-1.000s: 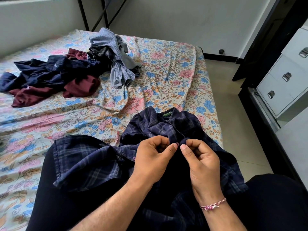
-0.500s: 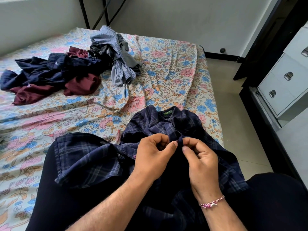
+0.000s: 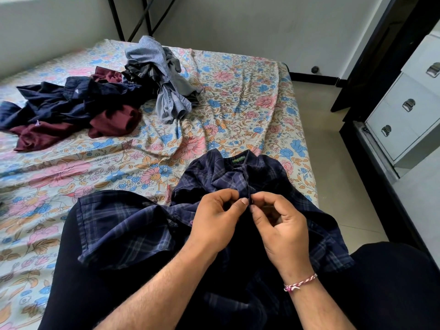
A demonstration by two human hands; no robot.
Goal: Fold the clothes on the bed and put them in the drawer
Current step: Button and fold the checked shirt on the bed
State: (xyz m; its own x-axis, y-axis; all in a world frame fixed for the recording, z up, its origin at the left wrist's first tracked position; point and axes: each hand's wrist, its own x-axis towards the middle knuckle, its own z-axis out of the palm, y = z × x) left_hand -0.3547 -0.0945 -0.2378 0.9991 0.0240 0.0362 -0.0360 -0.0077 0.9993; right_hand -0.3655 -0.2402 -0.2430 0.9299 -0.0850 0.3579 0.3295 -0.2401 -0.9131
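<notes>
A dark blue plaid shirt lies across my lap and the near edge of the bed, collar with a green label pointing away from me. My left hand and my right hand meet at the shirt's front placket just below the collar. Each pinches the fabric edge between thumb and forefinger. Further back on the floral sheet lie a heap of navy and maroon clothes and a crumpled grey-blue garment.
A white chest of drawers with metal handles stands at the right, its drawers closed, across a strip of tiled floor. A black frame rises beside it. The wall runs behind the bed.
Both hands have stayed at the placket, with fingers shifting slightly. My right hand's fingers have spread a little. The camera has tilted slightly.
</notes>
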